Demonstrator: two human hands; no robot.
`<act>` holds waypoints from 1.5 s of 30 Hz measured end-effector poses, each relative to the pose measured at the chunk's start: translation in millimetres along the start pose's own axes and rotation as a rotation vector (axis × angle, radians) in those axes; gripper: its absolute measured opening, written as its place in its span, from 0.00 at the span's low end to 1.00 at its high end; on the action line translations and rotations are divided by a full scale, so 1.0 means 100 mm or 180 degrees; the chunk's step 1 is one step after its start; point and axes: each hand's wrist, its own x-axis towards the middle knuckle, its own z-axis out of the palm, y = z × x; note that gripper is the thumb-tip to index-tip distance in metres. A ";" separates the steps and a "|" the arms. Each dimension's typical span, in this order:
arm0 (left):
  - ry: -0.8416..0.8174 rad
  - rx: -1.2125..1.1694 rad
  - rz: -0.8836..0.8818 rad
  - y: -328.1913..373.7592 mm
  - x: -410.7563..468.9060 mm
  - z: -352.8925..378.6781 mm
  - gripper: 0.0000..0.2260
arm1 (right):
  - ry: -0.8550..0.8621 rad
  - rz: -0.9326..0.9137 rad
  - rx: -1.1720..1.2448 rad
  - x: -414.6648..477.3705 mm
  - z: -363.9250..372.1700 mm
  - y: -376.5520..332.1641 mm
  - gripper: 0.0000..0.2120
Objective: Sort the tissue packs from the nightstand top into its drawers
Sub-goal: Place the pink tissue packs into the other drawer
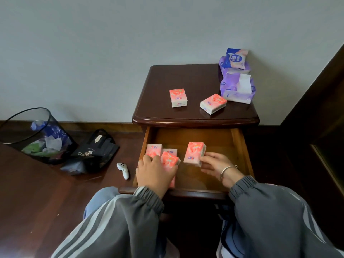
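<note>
My left hand [155, 174] curled around a tilted pink pack [169, 160] inside the open drawer [240, 146] of the nightstand [186, 77], on the nightstand's left side. My right hand [214, 164] pinched a second pink pack [194, 152] by its near corner, in the same drawer, nearer the nightstand's middle. Two stowed pink packs [153, 149] lay flat at the drawer's left wall, partly behind my left hand. On the nightstand's top, an upright-lying pink pack [178, 97] sat near the middle and an angled pink pack [213, 103] to its right, apart from each other. Purple tissue bundles [236, 86] and a blue-and-white pack [236, 58] were heaped at the nightstand's back right corner. On the floor left of the nightstand were a white controller [123, 170], a black bag [96, 149] and a mesh bin [28, 131].
</note>
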 end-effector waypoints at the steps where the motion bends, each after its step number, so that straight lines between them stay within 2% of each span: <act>1: 0.0002 0.0005 0.0027 0.04 0.01 0.01 0.33 | 0.0022 0.0021 0.0060 0.01 -0.02 0.00 0.06; 7: -0.0152 -0.0060 0.0166 0.06 0.03 0.07 0.33 | 0.0178 -0.0128 -0.0051 0.01 -0.05 -0.01 0.07; 14: -0.0083 -0.1233 0.0086 -0.11 0.16 -0.04 0.19 | 0.0258 -0.0283 -0.0303 -0.02 -0.03 0.01 0.07; 17: -0.0110 -0.1606 -0.0008 -0.15 0.22 -0.09 0.17 | 0.0277 -0.0296 -0.0386 -0.01 -0.03 0.02 0.07; 19: -0.0191 -0.1687 0.0131 -0.17 0.25 -0.12 0.17 | 0.0299 -0.0280 -0.0402 0.00 -0.03 0.02 0.06; 22: -0.0410 -0.1552 0.0321 -0.15 0.27 -0.13 0.20 | 0.0321 -0.0227 -0.0422 0.02 -0.04 0.03 0.06; 26: -0.0427 -0.1343 0.0053 -0.11 0.30 -0.13 0.23 | 0.0323 -0.0214 -0.0431 0.03 -0.05 0.04 0.06; 32: -0.0603 0.0002 -0.0289 -0.02 0.23 -0.09 0.31 | 0.0323 -0.0245 -0.0460 0.05 -0.04 0.06 0.05; 36: -0.0691 0.0539 -0.0493 0.06 0.18 -0.03 0.36 | 0.0324 -0.0240 -0.0450 0.06 -0.05 0.07 0.06; 41: -0.0893 0.1106 -0.0330 0.05 0.18 0.00 0.27 | 0.0200 -0.0172 -0.0444 0.07 -0.04 0.08 0.06; 45: -0.0724 0.1152 -0.0011 -0.03 0.19 0.05 0.16 | -0.0201 0.0012 -0.0256 0.08 0.02 0.07 0.07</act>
